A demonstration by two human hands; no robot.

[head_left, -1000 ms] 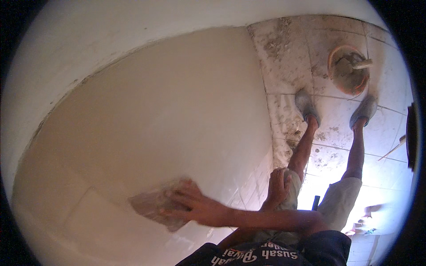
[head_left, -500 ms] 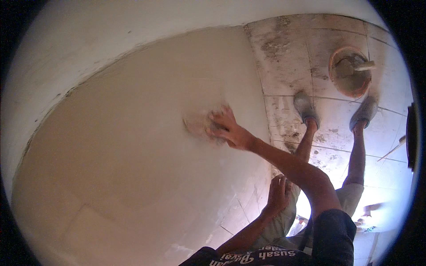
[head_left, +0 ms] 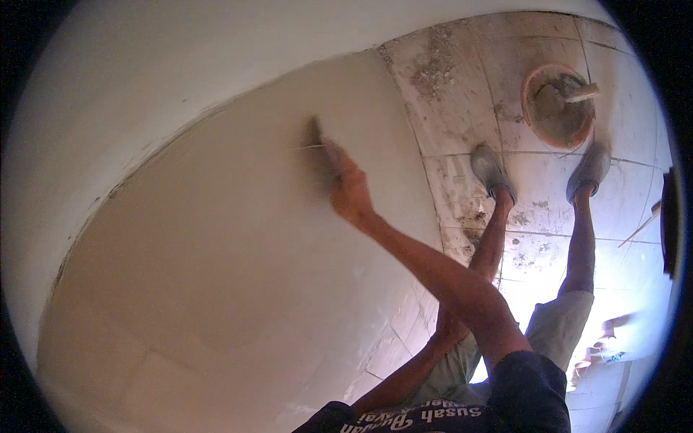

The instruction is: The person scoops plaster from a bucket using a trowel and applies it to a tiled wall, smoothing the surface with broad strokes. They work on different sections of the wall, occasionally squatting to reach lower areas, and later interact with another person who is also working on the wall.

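My right hand (head_left: 349, 189) is closed around a flat plastering trowel (head_left: 315, 136), blurred by motion, against the pale plastered wall (head_left: 216, 238). The trowel's dark blade edge stands out beyond my fingertips. My left hand (head_left: 449, 326) rests by my thigh, below the crossing right forearm. That forearm covers most of its fingers, so I cannot see whether it holds anything.
An orange-rimmed bucket (head_left: 525, 108) of grey mix stands on the stained tile floor (head_left: 462, 108), with a pale tool handle (head_left: 582, 93) sticking out. My shod feet (head_left: 491, 169) are beside it. A thin stick (head_left: 639, 231) lies at the right.
My right hand has moved up and left along the wall with the trowel, whose blade now appears more edge-on. My left hand has become mostly hidden behind the right forearm.
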